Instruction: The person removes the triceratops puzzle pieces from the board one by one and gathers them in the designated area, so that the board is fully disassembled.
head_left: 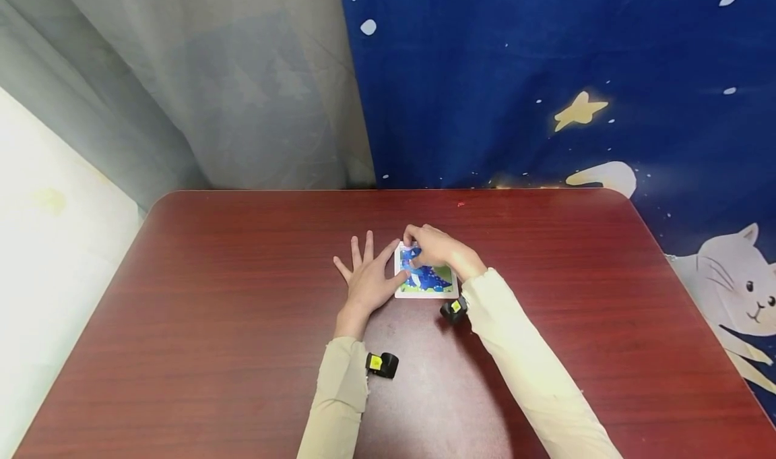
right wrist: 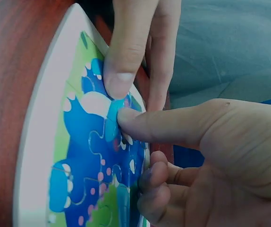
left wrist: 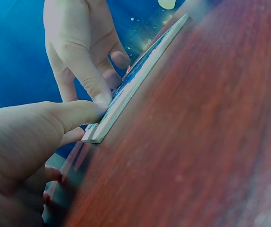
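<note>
A small jigsaw puzzle point(head_left: 430, 282) in a white frame lies flat on the table; its picture is a blue spotted creature on green. The left hand point(head_left: 368, 285) rests at the frame's left side with fingers spread, its thumb on the puzzle's lower left part. From above, the right hand point(head_left: 438, 249) presses its thumb point(right wrist: 140, 123) on a light blue part of the picture. Its index finger reaches to the upper edge and its other fingers are bent. Both thumbs stand close together in the right wrist view, where piece seams point(right wrist: 95, 139) show. The right hand covers the puzzle's upper part.
The reddish-brown table point(head_left: 212, 324) extends around the puzzle. A tiny red bit point(head_left: 461, 204) lies near its far edge. Grey curtain point(head_left: 261, 95) and a blue patterned curtain point(head_left: 473, 75) hang behind. Black wrist cameras point(head_left: 382, 364) sit by both sleeves.
</note>
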`<state>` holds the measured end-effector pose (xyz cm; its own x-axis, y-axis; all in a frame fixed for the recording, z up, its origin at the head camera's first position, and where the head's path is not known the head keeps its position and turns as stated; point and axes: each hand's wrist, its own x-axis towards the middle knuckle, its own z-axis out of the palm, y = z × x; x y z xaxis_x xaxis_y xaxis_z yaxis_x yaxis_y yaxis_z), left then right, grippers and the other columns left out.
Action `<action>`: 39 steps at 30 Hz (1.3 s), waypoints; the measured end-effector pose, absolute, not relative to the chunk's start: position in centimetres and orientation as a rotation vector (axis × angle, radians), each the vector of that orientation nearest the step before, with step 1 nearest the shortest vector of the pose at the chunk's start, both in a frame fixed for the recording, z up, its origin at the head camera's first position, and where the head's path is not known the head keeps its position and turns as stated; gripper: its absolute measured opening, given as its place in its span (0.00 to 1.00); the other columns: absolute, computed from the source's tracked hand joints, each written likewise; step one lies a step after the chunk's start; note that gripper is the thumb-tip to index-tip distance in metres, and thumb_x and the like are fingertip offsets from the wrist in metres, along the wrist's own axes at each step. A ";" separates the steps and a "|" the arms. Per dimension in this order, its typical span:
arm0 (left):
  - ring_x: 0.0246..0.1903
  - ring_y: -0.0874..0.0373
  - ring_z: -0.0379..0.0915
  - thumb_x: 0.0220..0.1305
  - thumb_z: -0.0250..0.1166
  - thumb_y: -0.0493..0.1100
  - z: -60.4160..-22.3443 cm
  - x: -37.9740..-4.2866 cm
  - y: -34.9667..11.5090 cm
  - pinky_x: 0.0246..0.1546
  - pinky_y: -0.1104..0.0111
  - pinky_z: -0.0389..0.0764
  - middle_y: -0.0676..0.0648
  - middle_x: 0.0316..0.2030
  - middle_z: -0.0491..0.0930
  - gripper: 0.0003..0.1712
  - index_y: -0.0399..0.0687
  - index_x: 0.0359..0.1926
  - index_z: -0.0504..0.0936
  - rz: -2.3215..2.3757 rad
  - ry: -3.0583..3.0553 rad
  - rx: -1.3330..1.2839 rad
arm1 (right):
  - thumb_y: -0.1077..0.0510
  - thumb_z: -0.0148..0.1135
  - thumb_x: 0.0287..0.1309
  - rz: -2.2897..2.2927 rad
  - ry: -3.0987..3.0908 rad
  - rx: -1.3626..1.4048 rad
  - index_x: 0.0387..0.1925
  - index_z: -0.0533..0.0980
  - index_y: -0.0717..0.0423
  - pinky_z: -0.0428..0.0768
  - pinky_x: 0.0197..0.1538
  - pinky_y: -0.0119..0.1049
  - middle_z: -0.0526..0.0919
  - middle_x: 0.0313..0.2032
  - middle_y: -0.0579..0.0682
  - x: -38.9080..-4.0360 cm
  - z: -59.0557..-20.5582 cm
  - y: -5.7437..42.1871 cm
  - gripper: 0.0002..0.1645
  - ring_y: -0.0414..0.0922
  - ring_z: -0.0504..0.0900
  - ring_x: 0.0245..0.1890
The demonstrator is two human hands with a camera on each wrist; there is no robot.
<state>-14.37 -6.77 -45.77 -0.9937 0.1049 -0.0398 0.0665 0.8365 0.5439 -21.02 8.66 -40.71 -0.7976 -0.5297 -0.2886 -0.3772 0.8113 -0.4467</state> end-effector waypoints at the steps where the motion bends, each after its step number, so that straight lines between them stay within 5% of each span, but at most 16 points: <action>1: 0.69 0.40 0.21 0.56 0.61 0.61 -45.8 -14.3 -6.8 0.53 0.34 0.21 0.40 0.72 0.39 0.37 0.66 0.67 0.64 0.869 2.948 0.138 | 0.63 0.70 0.46 -0.527 2.585 -0.682 0.39 0.69 0.56 0.68 0.44 0.39 0.72 0.33 0.52 -21.1 -40.7 8.6 0.20 0.48 0.68 0.39; 9: 0.69 0.41 0.21 0.56 0.61 0.61 -45.8 -14.4 -6.7 0.53 0.35 0.20 0.41 0.72 0.39 0.37 0.66 0.67 0.63 0.864 2.944 0.132 | 0.63 0.70 0.47 -0.575 2.631 -0.651 0.38 0.67 0.55 0.69 0.40 0.39 0.68 0.34 0.52 -20.6 -40.8 8.7 0.20 0.48 0.68 0.38; 39: 0.69 0.41 0.22 0.56 0.61 0.62 -45.8 -14.3 -6.7 0.54 0.35 0.21 0.42 0.72 0.39 0.38 0.66 0.67 0.64 0.838 2.950 0.117 | 0.59 0.71 0.47 -0.463 2.921 -0.818 0.40 0.75 0.54 0.77 0.41 0.44 0.76 0.37 0.49 -19.1 -40.1 9.4 0.17 0.47 0.76 0.34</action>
<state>-14.28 -6.69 -45.82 -0.9945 0.0931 -0.0485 0.0537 0.8481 0.5272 -19.13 9.40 -40.10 -0.8556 -0.5175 0.0113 -0.4956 0.8127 -0.3065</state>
